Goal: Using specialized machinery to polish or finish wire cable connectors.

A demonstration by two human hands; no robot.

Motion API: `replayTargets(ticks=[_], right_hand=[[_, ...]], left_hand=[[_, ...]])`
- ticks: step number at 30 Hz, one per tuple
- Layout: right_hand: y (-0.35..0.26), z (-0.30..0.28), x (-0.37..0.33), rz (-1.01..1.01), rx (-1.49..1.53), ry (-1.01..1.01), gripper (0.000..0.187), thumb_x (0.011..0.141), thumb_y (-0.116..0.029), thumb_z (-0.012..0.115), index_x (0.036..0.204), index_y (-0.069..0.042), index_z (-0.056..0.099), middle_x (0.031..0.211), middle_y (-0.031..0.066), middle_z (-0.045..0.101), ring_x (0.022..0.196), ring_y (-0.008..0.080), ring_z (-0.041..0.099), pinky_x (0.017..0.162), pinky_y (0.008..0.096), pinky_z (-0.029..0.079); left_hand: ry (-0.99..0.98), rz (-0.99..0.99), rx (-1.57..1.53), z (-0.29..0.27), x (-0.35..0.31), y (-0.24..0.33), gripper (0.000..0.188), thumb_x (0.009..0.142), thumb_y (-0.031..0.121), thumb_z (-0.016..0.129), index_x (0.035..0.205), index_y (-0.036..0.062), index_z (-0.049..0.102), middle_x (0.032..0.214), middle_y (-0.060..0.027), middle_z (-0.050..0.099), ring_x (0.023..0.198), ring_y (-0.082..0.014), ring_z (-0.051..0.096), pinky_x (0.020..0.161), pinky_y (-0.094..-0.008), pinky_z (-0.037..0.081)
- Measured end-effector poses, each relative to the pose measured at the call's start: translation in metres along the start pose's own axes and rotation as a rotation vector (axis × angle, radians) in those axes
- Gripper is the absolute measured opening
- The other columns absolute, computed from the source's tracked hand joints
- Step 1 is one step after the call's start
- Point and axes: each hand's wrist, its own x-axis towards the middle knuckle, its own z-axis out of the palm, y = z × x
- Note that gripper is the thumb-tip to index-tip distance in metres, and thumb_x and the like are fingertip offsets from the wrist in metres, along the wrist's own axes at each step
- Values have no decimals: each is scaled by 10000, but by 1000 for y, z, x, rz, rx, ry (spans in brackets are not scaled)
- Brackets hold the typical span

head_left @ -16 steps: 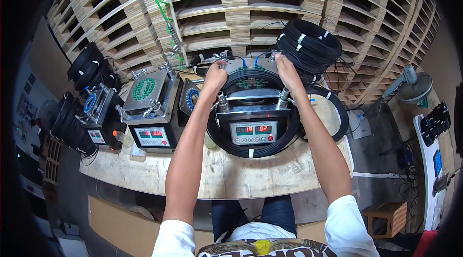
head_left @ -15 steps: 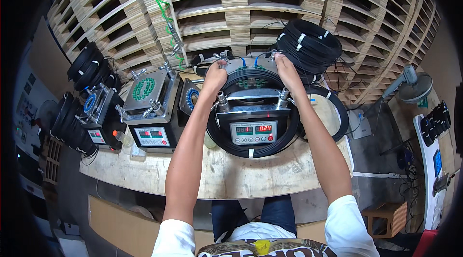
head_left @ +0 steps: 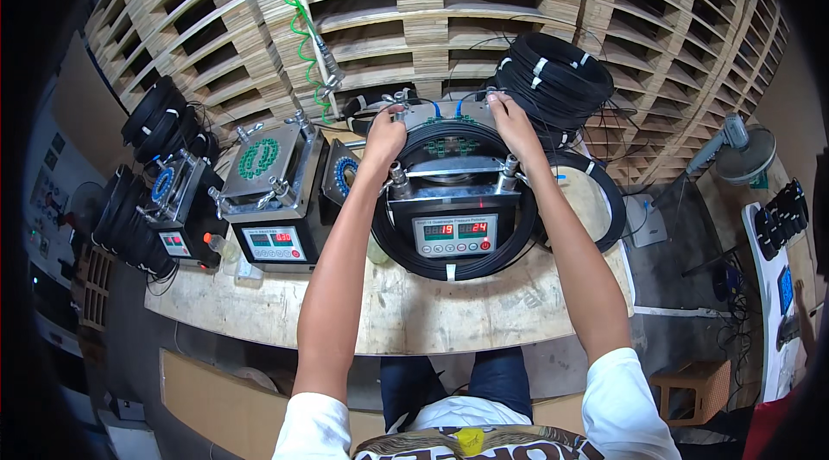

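Note:
In front of me stands a polishing machine (head_left: 453,204) with a lit red display and metal clamps at its corners. A coil of black cable (head_left: 380,244) hangs around it, and blue-tipped connectors (head_left: 438,111) rise at the back of its top plate. My left hand (head_left: 386,136) is closed on the far left clamp knob (head_left: 398,101). The far right clamp knob (head_left: 494,92) is in the fingers of my right hand (head_left: 513,123). Green connector holders (head_left: 452,147) show on the plate between my arms.
Two similar machines (head_left: 268,201) stand to the left, beside a small bottle (head_left: 220,246). Black cable coils are stacked (head_left: 553,85) at the back right. A green spiral air hose (head_left: 298,20) hangs before wooden pallets (head_left: 423,3). Another person's arm (head_left: 805,318) shows at the far right.
The machine displays have changed their readings. The green hose's end has swung right. Another person's arm has come into view at far right. My hands have barely moved.

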Motion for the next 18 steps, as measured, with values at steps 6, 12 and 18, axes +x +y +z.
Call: replayTargets(ticks=[6,12,18], right_hand=[[-4,2,-2,34,-6,20,559,998,-447,477,1327,-2,553,1282,251,607,1224,371,561,1047,368,397],[-17,4,-9,86,-45,47,563,980,-468,491,1336,-37,554,1280,278,600,1241,420,545,1051,412,400],[-14,-4,-8,69,-45,12,528,981,-448,493,1309,-40,567,1244,281,617,1213,430,561,1032,417,416]], left_hand=[[-5,-39,-39,-3,0,-1,396,891,79,455,1259,65,601,1125,-164,655,1073,-232,596,938,-300,428],[-57,-52,-70,-8,1,-6,417,871,47,435,1254,74,598,1118,-169,649,1066,-237,593,931,-292,425],[-66,-76,-22,-5,-3,3,466,831,29,413,1265,66,579,1165,-188,622,1118,-256,573,970,-315,406]])
